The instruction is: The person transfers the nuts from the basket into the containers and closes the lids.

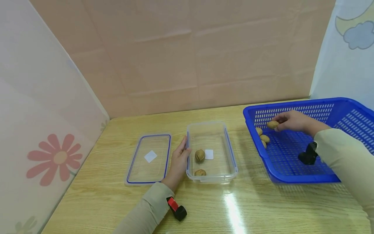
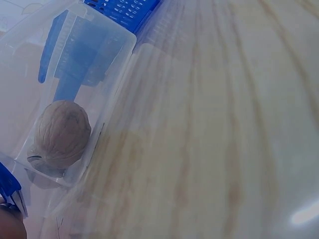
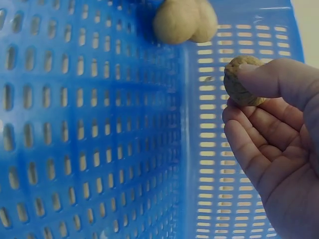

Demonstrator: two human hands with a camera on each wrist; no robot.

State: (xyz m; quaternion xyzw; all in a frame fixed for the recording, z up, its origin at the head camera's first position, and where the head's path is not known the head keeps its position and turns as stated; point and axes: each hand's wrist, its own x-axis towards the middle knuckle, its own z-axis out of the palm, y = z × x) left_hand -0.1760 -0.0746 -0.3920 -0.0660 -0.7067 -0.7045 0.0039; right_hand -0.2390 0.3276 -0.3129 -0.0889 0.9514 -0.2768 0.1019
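Observation:
A walnut (image 1: 272, 124) is pinched between the thumb and fingers of my right hand (image 1: 292, 121), inside the blue basket (image 1: 292, 179). The right wrist view shows this walnut (image 3: 241, 82) at the fingertips, against the slotted basket wall. Several more walnuts (image 1: 264, 138) lie along the basket's left side. My left hand (image 1: 179, 162) holds the left side of a clear plastic container (image 1: 219, 139), its thumb at the rim. Inside this container are a brown walnut (image 1: 200, 155) and another walnut (image 1: 200, 172) near the front wall.
Left of the container lies a clear lid (image 1: 140, 169) with a blue seal and a white square on it. Everything stands on a wooden table (image 1: 111, 191). A brown paper-like backdrop (image 1: 187, 58) rises behind it, with pale patterned sheets at both sides.

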